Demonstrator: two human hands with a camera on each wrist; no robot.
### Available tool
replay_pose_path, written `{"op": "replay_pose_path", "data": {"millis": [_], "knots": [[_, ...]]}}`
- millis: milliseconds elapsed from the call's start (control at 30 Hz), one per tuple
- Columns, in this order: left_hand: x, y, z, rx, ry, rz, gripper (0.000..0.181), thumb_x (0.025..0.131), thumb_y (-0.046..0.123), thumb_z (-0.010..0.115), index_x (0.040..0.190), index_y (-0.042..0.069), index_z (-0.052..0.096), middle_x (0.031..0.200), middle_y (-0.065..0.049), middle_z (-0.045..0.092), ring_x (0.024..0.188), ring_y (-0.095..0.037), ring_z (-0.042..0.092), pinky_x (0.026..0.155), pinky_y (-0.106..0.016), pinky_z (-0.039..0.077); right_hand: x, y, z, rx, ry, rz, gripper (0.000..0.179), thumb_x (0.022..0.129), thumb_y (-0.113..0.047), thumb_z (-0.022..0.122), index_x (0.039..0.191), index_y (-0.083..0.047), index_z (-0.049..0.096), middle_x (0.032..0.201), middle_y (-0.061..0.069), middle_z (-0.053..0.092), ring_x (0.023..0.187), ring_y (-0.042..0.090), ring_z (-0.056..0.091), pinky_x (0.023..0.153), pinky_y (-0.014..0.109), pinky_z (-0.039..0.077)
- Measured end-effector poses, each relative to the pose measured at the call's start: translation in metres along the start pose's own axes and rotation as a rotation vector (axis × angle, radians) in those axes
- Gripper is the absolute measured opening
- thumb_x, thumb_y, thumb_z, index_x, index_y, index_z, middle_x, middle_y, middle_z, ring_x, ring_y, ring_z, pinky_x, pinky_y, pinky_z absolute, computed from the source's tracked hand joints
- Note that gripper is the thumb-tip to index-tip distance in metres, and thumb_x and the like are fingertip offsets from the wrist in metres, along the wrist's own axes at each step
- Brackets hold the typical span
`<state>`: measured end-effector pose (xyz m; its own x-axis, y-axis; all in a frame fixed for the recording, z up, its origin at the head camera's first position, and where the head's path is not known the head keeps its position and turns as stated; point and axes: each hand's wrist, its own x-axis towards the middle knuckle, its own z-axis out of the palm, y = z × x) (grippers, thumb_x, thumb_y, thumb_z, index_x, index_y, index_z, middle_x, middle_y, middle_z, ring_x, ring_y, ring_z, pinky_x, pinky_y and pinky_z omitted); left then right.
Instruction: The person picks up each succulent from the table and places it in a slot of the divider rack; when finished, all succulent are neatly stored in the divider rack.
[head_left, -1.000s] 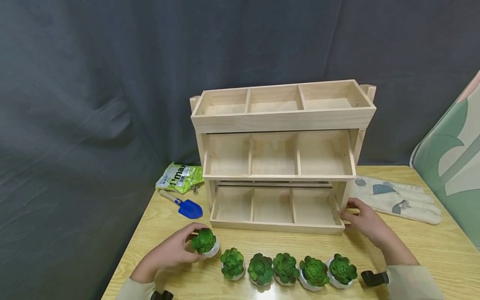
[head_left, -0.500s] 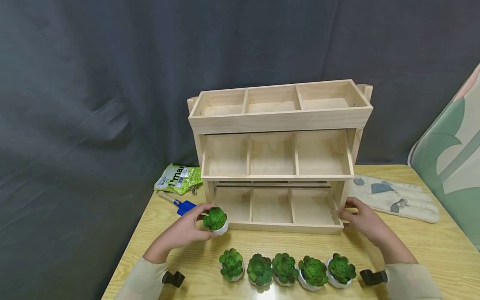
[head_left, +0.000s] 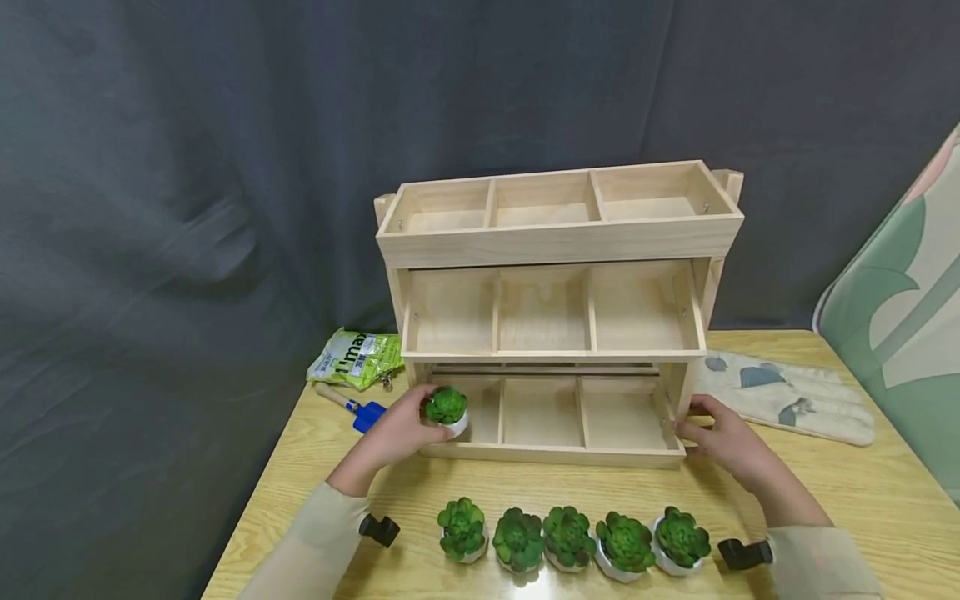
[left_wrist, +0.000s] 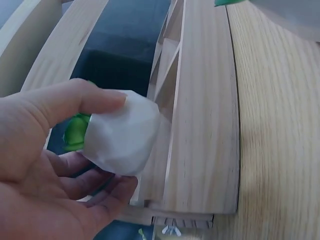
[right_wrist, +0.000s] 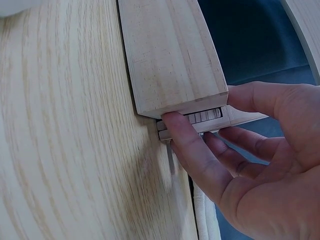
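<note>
My left hand (head_left: 402,427) holds a potted succulent (head_left: 447,407) above the bottom-left compartment of a three-tier wooden plant stand (head_left: 551,456). In the left wrist view, thumb and fingers pinch its white faceted pot (left_wrist: 125,132), which is tipped on its side in that view, green leaves toward the palm. The bottom tray's front board (left_wrist: 205,115) lies just beyond it. At the stand's lower right end, my right hand (head_left: 723,437) grips the end of the bottom tray (right_wrist: 175,60), thumb on its upper edge and a fingertip at the lower corner. The remaining fingers curl behind, partly hidden.
Several potted succulents (head_left: 519,537) stand in a row in front of the stand. Left of it lie a green-yellow bag (head_left: 360,358) and a blue trowel (head_left: 367,415), partly covered by my hand. A patterned cloth glove (head_left: 787,396) lies at right. A dark curtain (head_left: 525,83) hangs behind.
My left hand has carried the succulent up and to the right, from the table in front to over the bottom-left compartment. The right hand has kept its place on the tray end.
</note>
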<state>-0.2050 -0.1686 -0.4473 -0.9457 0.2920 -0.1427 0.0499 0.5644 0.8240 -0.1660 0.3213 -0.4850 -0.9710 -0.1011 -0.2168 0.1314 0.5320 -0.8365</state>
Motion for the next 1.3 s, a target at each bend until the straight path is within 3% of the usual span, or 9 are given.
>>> {"op": "replay_pose_path", "data": {"millis": [167, 500, 700, 1000, 1300], "knots": [[0.005, 0.007, 0.006, 0.036, 0.022, -0.01, 0.075, 0.089, 0.015, 0.086, 0.153, 0.0, 0.049, 0.14, -0.019, 0.063, 0.124, -0.032, 0.067, 0.107, -0.053, 0.057, 0.0, 0.0, 0.0, 0.001, -0.002, 0.003, 0.064, 0.114, -0.023, 0.051, 0.158, 0.016, 0.024, 0.15, 0.042, 0.037, 0.133, 0.061, 0.054, 0.093, 0.051, 0.066], [0.016, 0.009, 0.021, 0.265, 0.051, 0.018, 0.064, 0.085, 0.019, 0.09, 0.14, 0.002, 0.062, 0.129, -0.017, 0.07, 0.117, -0.034, 0.07, 0.102, -0.055, 0.059, -0.001, -0.001, 0.001, 0.018, -0.003, 0.01, 0.066, 0.113, -0.025, 0.053, 0.158, 0.015, 0.024, 0.152, 0.041, 0.036, 0.135, 0.061, 0.053, 0.092, 0.049, 0.067], [0.022, 0.011, 0.027, 0.377, 0.07, -0.016, 0.068, 0.084, 0.023, 0.091, 0.142, 0.001, 0.062, 0.131, -0.018, 0.07, 0.118, -0.036, 0.07, 0.101, -0.056, 0.059, -0.001, -0.001, 0.0, 0.024, -0.001, 0.009, 0.066, 0.113, -0.024, 0.053, 0.158, 0.015, 0.025, 0.151, 0.041, 0.037, 0.134, 0.06, 0.054, 0.092, 0.048, 0.067], [0.029, 0.006, 0.035, 0.396, 0.067, -0.017, 0.076, 0.084, 0.023, 0.092, 0.149, 0.003, 0.058, 0.138, -0.02, 0.069, 0.124, -0.039, 0.069, 0.104, -0.057, 0.058, 0.001, 0.0, 0.0, 0.007, 0.0, 0.016, 0.065, 0.114, -0.023, 0.051, 0.158, 0.015, 0.024, 0.151, 0.042, 0.037, 0.135, 0.061, 0.053, 0.092, 0.048, 0.067], [0.032, 0.001, 0.038, 0.332, 0.079, 0.0, 0.076, 0.084, 0.02, 0.091, 0.15, 0.003, 0.057, 0.137, -0.021, 0.069, 0.123, -0.039, 0.068, 0.105, -0.057, 0.057, 0.0, -0.003, 0.0, 0.01, 0.001, 0.025, 0.064, 0.114, -0.023, 0.052, 0.158, 0.014, 0.025, 0.152, 0.041, 0.036, 0.136, 0.061, 0.052, 0.093, 0.05, 0.066]]}}
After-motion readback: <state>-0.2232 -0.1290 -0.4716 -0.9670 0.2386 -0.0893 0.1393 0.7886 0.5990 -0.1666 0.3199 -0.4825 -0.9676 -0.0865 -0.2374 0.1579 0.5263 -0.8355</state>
